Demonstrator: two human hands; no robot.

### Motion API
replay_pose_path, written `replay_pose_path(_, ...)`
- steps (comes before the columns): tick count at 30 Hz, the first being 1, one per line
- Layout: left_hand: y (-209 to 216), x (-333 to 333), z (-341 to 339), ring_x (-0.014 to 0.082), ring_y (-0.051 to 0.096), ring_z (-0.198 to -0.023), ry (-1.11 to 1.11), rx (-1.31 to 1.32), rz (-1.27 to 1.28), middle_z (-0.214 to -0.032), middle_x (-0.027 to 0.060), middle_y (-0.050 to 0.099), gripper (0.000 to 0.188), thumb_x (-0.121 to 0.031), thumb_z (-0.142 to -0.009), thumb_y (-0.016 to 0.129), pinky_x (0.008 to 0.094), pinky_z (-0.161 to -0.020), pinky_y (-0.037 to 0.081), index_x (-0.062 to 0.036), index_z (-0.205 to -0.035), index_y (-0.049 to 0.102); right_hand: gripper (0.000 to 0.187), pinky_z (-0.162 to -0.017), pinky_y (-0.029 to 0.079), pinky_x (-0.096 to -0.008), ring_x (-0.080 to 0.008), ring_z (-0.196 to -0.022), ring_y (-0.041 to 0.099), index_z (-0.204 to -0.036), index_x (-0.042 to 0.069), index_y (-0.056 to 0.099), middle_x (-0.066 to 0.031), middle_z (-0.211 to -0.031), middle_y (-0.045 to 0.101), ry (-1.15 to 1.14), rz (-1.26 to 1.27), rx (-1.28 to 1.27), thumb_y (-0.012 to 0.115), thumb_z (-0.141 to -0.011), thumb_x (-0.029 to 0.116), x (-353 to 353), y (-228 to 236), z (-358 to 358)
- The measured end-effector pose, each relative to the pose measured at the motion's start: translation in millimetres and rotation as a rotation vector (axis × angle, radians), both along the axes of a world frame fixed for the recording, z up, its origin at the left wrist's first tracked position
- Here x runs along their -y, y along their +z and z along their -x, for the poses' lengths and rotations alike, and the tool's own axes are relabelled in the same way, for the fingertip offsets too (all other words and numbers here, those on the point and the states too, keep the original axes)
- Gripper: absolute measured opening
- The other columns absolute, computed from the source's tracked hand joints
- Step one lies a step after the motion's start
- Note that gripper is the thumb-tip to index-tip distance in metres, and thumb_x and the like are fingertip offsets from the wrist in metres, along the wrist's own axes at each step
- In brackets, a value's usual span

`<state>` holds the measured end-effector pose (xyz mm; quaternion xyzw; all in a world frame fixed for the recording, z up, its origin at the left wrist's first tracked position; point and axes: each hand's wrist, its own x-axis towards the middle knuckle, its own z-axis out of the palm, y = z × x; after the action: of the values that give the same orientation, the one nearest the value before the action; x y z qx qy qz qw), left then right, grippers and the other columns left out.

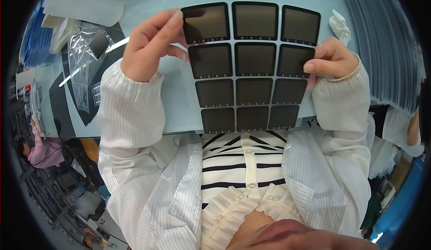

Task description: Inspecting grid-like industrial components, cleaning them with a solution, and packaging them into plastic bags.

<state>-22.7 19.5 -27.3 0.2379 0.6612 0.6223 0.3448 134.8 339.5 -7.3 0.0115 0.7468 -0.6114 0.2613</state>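
A clear sheet bearing a grid of dark, black-bordered rectangular panels point(255, 59) is held up in front of me, above the near edge of the light blue table point(179, 92). The panels run in three columns and several rows, with a line of small marks along each lower border. My left hand point(150, 45) pinches the sheet at its far left corner, thumb on the face. On the right side, my right hand point(333, 60) grips the edge with its thumb over a panel in the second row. Fingers behind the sheet are mostly hidden.
A tall stack of clear sheets point(381, 43) stands at the right, beside a crumpled white tissue point(340, 26). At the left lie a clear plastic bag point(81, 54), translucent sheets point(83, 3) and a blue-edged stack point(37, 41). A person in pink point(47, 152) is farther left.
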Motion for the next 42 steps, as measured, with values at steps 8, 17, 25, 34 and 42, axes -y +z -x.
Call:
replay_pose_path(8,13,1,-7,0.0201,0.065,-0.062,0.083,-0.063,-0.097,-0.074,0.0108,0.064,0.023,-0.013,-0.09,0.057,0.0298,-0.055,0.056,0.0012,-0.108,0.06,0.027,-0.046,0.047,-0.0251,-0.0197,-0.055,0.066,-0.061,-0.001,0.06,-0.0098,-0.056,0.061,-0.072,0.1,-0.026,0.07,-0.081,0.015,-5,-7,-10)
replay_pose_path(17,19,3,-12,0.0165,0.064,-0.057,0.108,-0.177,-0.134,-0.073,0.0091,0.065,0.025,-0.01,-0.089,0.057,0.0264,-0.051,0.053,0.0014,-0.111,0.06,0.025,-0.04,0.037,-0.0223,-0.0133,-0.04,0.053,-0.065,0.0,0.068,-0.0077,-0.052,0.06,0.049,0.063,-0.198,0.071,-0.08,0.019,-10,-15,-6)
replay_pose_path(25,20,3,-12,0.0134,0.06,-0.053,0.103,-0.245,-0.087,-0.07,0.007,0.06,0.035,-0.013,-0.092,0.051,0.0226,-0.044,0.047,0.005,-0.122,0.05,0.023,-0.039,0.035,-0.0225,-0.0113,-0.039,0.052,-0.068,0.001,0.071,-0.0076,-0.054,0.062,0.21,0.029,-0.272,0.071,-0.08,0.021,-17,-21,-5)
replay_pose_path(34,20,6,-7,0.0135,0.063,-0.055,0.097,-0.232,-0.153,-0.071,0.0076,0.065,0.025,-0.008,-0.088,0.057,0.0203,-0.045,0.045,0.0006,-0.112,0.06,0.024,-0.041,0.039,-0.0215,-0.0116,-0.045,0.057,-0.07,0.001,0.072,-0.0094,-0.063,0.067,0.196,0.09,-0.255,0.071,-0.08,0.023,-14,-19,-4)
replay_pose_path(42,19,10,-7,0.0129,0.063,-0.054,0.113,-0.246,-0.151,-0.071,0.0079,0.065,0.027,-0.008,-0.088,0.057,0.0187,-0.043,0.041,0.0016,-0.113,0.06,0.025,-0.041,0.04,-0.0205,-0.0122,-0.045,0.058,-0.071,0.0,0.072,-0.0096,-0.063,0.067,0.224,0.102,-0.245,0.072,-0.08,0.024,-11,-16,-3)
